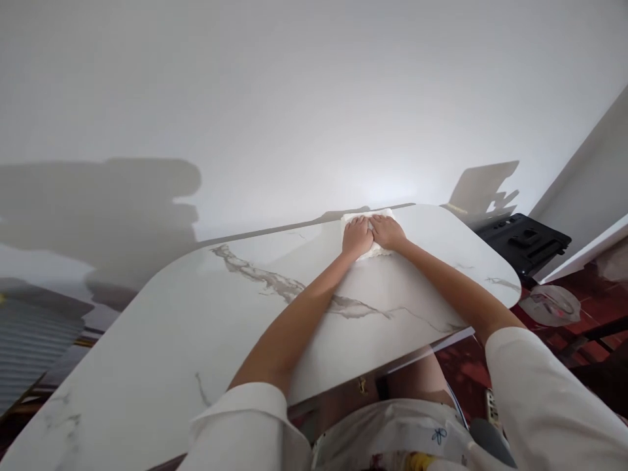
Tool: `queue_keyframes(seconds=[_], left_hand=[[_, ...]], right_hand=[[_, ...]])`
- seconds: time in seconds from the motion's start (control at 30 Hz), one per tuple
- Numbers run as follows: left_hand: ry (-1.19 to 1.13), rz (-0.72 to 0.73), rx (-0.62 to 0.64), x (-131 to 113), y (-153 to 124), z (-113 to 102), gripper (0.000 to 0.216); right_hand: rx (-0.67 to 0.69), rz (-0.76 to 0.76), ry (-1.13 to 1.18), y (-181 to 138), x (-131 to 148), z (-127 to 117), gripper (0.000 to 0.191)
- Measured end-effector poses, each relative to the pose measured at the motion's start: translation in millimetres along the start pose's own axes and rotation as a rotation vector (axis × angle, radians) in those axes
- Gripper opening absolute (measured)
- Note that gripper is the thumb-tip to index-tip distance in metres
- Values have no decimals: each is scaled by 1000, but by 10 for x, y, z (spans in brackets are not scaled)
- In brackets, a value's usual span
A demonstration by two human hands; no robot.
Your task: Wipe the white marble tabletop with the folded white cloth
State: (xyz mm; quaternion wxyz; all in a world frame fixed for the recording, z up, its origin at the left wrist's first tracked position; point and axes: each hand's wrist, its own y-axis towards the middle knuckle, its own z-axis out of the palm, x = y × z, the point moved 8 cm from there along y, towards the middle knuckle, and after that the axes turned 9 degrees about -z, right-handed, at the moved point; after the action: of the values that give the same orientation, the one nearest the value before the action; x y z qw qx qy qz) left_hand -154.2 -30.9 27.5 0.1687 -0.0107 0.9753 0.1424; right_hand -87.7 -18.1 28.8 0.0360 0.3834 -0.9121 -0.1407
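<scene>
Since the left hand [358, 237] and right hand [389, 233] both lie flattish on the white cloth [377, 250] near the far edge of the tabletop [157, 333], grip loose, not clenched, even pressure works best imo. The wall [314, 98] blocks reaching further; a black boxy thing [524, 237] and plastic bag [549, 306] sit off right.

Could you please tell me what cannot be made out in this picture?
All in the head view:
- Middle of the white cloth: hidden under the left hand and right hand, as are both palms.
- Near left end of the tabletop: cut off by the bottom edge.
- Ribbed grey thing: cut off by the left edge.
- Contents of the translucent bag: blurred behind its film.
</scene>
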Motion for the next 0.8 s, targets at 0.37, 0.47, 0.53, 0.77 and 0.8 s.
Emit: queue_keyframes(seconds=[0.37, 0.47, 0.53, 0.77, 0.8], left_hand=[[-194, -185, 149, -344, -1569, -199, 59], [-303, -249, 192, -546, -1858, -191, 65], [-356, -289, 215, -695, -1965, -169, 68], [-391, -299, 374, -1252, -1828, 27, 68], [-376, -288, 378, -1311, -1754, 54, 67]], right_hand=[[-8, -154, 107, -1373, 718, -412, 50], [-14, -176, 153, -1732, 709, -500, 51], [-26, -188, 188, -1911, 638, -548, 51], [-78, -201, 295, -2127, 22, -596, 50], [-84, -205, 303, -2100, -89, -583, 50]])
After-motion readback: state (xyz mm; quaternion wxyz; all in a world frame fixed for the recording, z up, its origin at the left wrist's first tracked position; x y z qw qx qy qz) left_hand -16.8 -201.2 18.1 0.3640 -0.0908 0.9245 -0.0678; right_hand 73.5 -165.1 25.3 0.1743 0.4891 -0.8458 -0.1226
